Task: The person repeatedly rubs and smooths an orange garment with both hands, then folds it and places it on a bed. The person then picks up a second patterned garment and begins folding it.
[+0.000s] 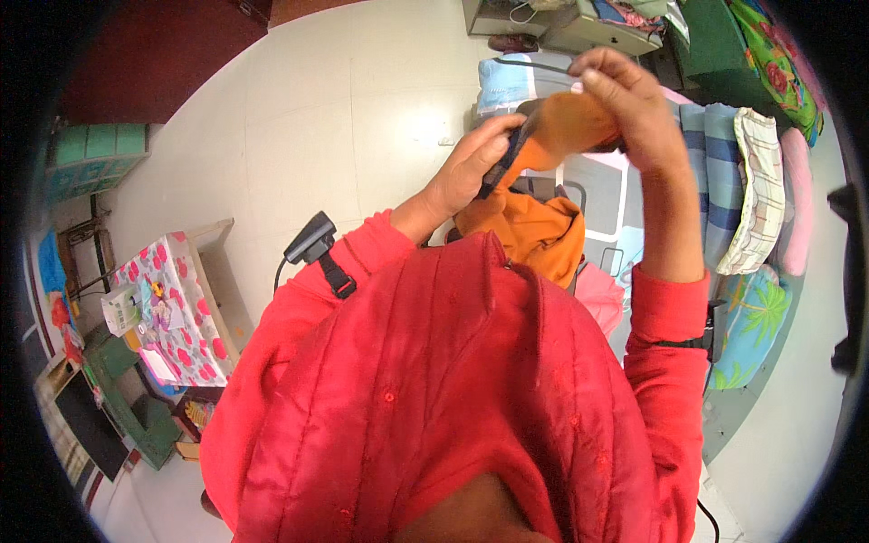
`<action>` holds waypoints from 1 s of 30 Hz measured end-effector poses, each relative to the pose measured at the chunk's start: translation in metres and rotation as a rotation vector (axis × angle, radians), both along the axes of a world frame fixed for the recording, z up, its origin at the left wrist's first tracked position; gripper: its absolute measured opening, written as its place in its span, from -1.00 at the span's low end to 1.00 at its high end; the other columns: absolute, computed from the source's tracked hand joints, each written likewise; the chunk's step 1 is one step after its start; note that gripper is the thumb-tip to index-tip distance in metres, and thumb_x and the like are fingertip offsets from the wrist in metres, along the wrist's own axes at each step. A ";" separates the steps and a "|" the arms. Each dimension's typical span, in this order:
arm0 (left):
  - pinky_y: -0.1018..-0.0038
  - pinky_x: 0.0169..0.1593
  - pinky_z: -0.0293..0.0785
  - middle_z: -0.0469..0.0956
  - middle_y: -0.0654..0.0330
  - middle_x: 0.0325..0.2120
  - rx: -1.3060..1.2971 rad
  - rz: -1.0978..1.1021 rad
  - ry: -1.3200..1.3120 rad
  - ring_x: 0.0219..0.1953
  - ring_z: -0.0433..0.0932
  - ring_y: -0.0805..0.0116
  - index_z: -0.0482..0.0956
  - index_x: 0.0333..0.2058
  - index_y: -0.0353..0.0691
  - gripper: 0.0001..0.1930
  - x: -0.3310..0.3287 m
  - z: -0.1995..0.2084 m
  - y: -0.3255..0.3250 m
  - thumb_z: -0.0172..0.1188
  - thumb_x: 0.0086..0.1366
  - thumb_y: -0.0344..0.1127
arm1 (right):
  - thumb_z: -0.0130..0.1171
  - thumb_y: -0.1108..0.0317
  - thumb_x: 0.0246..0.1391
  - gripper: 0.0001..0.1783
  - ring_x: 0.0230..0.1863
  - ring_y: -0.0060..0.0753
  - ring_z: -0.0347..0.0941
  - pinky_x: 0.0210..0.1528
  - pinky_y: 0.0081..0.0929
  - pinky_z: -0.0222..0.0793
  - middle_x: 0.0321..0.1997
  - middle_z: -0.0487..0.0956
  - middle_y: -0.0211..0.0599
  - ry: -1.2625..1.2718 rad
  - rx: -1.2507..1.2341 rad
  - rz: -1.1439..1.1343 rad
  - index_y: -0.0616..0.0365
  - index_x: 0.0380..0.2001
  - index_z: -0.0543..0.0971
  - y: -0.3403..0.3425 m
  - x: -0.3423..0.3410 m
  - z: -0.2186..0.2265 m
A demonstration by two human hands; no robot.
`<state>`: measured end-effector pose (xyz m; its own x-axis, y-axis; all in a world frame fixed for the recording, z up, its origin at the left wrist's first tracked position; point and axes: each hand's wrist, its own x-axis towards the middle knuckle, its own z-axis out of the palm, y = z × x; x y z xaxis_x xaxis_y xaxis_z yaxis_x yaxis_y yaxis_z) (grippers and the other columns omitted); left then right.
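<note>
An orange garment (570,127) with dark edging is stretched between my two hands over the bed; part of it is blurred, and its exact kind is unclear. My left hand (475,167) is closed on the dark edge, thumb along the cloth. Higher up, my right hand (634,104) grips the other side with bent fingers. A thin dark strip runs leftward from the right fingertips; whether they hold it I cannot tell. Below, more orange cloth (543,235) hangs or lies in loose folds, partly hidden by my red clothing.
Beneath the cloth is a bed with a grey and white patterned sheet (611,195). Folded blue striped bedding (720,181) and a checked pillow (756,195) lie to the right. At left stands a table with a flowered cover (190,299). A shoe (513,42) is on the floor beyond.
</note>
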<state>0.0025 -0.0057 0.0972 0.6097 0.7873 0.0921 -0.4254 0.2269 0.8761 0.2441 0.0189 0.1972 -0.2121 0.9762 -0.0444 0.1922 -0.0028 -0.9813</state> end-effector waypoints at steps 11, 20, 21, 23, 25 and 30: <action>0.33 -0.40 0.37 0.41 0.03 -0.64 0.444 0.237 0.465 -0.55 0.41 0.32 0.47 -0.36 -0.37 -0.64 0.036 0.049 0.056 0.02 0.30 -0.09 | 0.31 0.11 -0.05 -0.37 -0.03 -0.29 0.43 0.02 -0.42 0.33 -0.06 0.51 -0.15 -0.306 0.248 -0.388 0.28 0.01 0.41 -0.049 0.018 -0.046; 0.53 -0.13 0.42 0.52 0.22 -0.27 0.116 0.263 0.132 -0.26 0.49 0.45 0.44 -0.07 -0.33 -0.66 0.042 0.110 0.073 -0.08 0.39 -0.17 | 0.38 0.11 -0.24 -0.17 0.11 0.11 0.32 0.11 -0.24 0.29 0.03 0.41 0.17 -0.656 -0.445 -0.270 0.35 0.07 0.32 -0.233 0.010 -0.235; 0.53 -0.14 0.43 0.52 0.23 -0.30 0.115 0.268 0.119 -0.29 0.49 0.44 0.44 -0.11 -0.32 -0.68 0.048 0.114 0.073 -0.07 0.38 -0.17 | 0.38 0.09 -0.25 -0.17 0.12 0.11 0.30 0.11 -0.24 0.29 0.03 0.41 0.16 -0.703 -0.400 -0.251 0.35 0.06 0.33 -0.251 0.000 -0.247; 0.51 -0.17 0.43 0.51 0.24 -0.35 0.172 0.272 -0.013 -0.32 0.49 0.42 0.44 -0.20 -0.28 -0.73 0.064 0.124 0.075 -0.05 0.38 -0.17 | 0.37 0.05 -0.26 -0.20 0.10 0.11 0.31 0.10 -0.23 0.29 -0.01 0.43 0.14 -0.762 -0.443 -0.281 0.32 0.02 0.38 -0.281 -0.023 -0.279; 0.47 -0.17 0.45 0.50 0.23 -0.38 0.111 0.253 0.016 -0.31 0.50 0.39 0.43 -0.27 -0.23 -0.78 0.078 0.138 0.076 -0.05 0.37 -0.20 | 0.35 0.02 -0.25 -0.27 0.05 0.12 0.35 0.08 -0.21 0.31 -0.06 0.47 0.12 -0.722 -0.517 -0.360 0.29 -0.05 0.44 -0.302 -0.043 -0.321; 0.41 -0.13 0.45 0.52 0.20 -0.36 0.395 0.010 -0.084 -0.32 0.52 0.35 0.45 -0.24 -0.26 -0.73 0.130 0.180 0.058 -0.05 0.35 -0.16 | 0.23 0.18 -0.12 -0.60 -0.21 0.11 0.49 -0.14 -0.16 0.40 -0.32 0.56 0.05 -0.549 -0.472 -0.705 0.27 -0.26 0.55 -0.316 -0.038 -0.409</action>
<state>0.1325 0.0519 0.2776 0.5797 0.6870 0.4382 -0.4997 -0.1251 0.8571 0.2061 -0.2973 -0.2119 0.5720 0.7286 -0.3767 0.4220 -0.6552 -0.6266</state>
